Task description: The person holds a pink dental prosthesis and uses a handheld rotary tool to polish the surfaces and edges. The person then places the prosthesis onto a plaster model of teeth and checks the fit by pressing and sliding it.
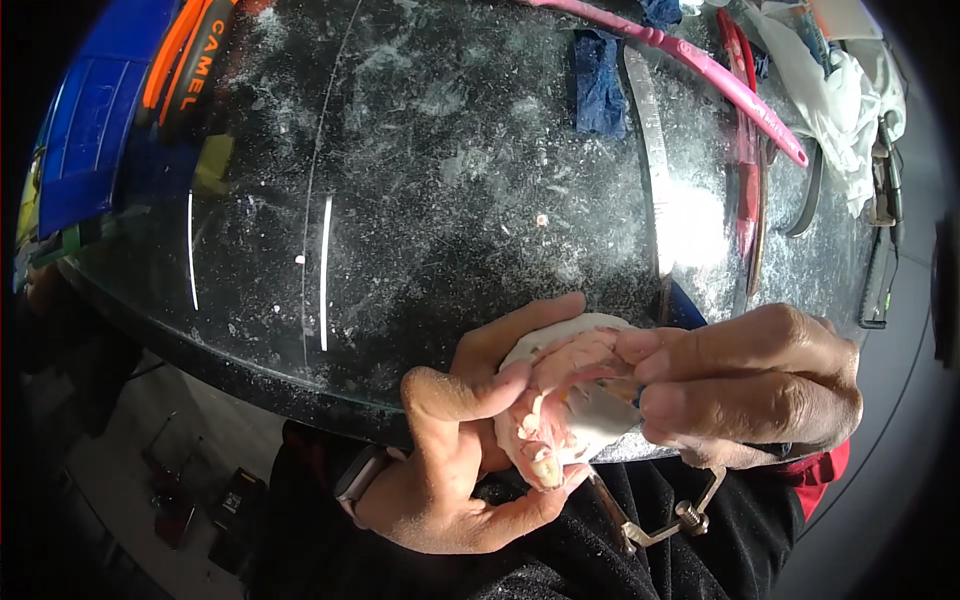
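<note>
My left hand is wrapped round a white plaster dental cast with pink wax along its ridge, just over the table's near edge. Its thumb presses on the wax, and a yellowish tooth-like piece sits at the cast's lower end. My right hand is closed against the right side of the cast, fingertips pressed together. A speck of blue shows at those fingertips, but what they hold is mostly hidden. Below the cast hangs a metal hinged frame with a screw, partly covered by my hands.
White powder and pink crumbs dust the dark glass-topped table. Along the right lie a ruler, a pink toothbrush-like handle, a red pen-like tool and plastic bags. A blue container stands at the left.
</note>
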`<state>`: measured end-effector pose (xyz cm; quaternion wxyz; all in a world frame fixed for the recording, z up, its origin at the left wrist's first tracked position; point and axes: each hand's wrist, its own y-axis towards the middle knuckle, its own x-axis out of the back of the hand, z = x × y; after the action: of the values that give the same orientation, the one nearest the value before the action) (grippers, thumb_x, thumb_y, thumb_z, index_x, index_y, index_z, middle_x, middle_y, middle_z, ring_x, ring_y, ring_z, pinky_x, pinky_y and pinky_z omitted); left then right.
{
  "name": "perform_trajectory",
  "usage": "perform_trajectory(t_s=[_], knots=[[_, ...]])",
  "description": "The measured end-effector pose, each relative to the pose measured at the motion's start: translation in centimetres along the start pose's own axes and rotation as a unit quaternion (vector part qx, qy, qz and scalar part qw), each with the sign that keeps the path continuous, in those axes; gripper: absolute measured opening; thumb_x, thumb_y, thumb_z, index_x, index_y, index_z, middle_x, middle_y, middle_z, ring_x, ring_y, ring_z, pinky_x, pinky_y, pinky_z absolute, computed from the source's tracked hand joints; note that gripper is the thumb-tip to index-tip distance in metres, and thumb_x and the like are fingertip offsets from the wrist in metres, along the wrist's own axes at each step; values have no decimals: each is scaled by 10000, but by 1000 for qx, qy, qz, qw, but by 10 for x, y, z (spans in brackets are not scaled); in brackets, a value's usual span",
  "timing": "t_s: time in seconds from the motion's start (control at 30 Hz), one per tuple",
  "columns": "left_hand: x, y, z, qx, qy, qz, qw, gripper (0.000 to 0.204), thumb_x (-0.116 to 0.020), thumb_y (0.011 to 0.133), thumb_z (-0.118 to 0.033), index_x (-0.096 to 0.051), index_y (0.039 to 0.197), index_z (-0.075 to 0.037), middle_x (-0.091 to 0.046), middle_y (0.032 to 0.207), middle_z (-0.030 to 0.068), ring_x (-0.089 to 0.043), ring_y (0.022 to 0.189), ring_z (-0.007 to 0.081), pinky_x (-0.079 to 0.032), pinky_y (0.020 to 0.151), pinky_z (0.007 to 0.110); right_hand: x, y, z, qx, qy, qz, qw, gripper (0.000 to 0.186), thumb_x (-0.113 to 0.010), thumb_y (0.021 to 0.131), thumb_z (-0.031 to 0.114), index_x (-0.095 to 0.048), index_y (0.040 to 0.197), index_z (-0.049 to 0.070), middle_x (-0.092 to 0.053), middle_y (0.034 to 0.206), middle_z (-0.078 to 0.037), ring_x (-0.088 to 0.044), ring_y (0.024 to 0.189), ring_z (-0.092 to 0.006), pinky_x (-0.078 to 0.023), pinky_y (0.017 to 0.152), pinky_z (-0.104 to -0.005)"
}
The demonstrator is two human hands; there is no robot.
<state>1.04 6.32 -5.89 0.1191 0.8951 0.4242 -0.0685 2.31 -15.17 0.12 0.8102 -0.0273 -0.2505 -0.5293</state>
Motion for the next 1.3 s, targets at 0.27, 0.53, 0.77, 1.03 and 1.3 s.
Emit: perform_trajectory(t_s=[0.27, 0.53, 0.77, 1.03, 1.3], knots=[[-1, -2, 4, -7, -42, -16, 999, 894, -739, 646, -15, -176, 1336, -98, -228, 1301, 429, -386, 1214, 463, -379, 958, 501, -1, 2, -4, 14, -39, 4, 999, 224, -773, 666, 57, -673, 861, 12, -634, 830, -147, -674, 737, -195, -602, 640, -264], [-1, -2, 2, -9, -7, -15, 1000, 906, -755, 644, -25, -172, 1335, -84, -219, 1312, 432, -407, 1198, 465, -377, 959, 493, -3, 2, -2, -8, -26, -8, 1000, 196, -772, 670, 49, -676, 837, 11, -632, 794, -157, -677, 721, -209, -599, 618, -259], [-4, -4, 1, -12, 3, -28, 1000, 906, -752, 637, -33, -159, 1322, -53, -217, 1306, 439, -390, 1209, 473, -376, 964, 488, -2, 4, 0, -21, -20, 22, 999, 202, -776, 656, 26, -673, 828, 6, -639, 783, -147, -672, 701, -194, -591, 589, -242], [-2, -2, 6, -15, -30, -26, 999, 898, -751, 634, -48, -182, 1329, -60, -220, 1302, 445, -383, 1213, 478, -378, 966, 494, -3, 4, 4, -25, -37, 15, 999, 195, -761, 676, 11, -655, 837, -16, -626, 796, -169, -657, 701, -178, -591, 596, -256], [-2, -2, 6, -44, 5, -27, 999, 909, -769, 644, -75, -183, 1339, -51, -248, 1290, 446, -390, 1214, 475, -368, 973, 492, -9, -1, 1, -18, 2, -68, 998, 141, -688, 789, 79, -620, 847, -29, -589, 821, -177, -628, 644, -170, -601, 630, -304]])
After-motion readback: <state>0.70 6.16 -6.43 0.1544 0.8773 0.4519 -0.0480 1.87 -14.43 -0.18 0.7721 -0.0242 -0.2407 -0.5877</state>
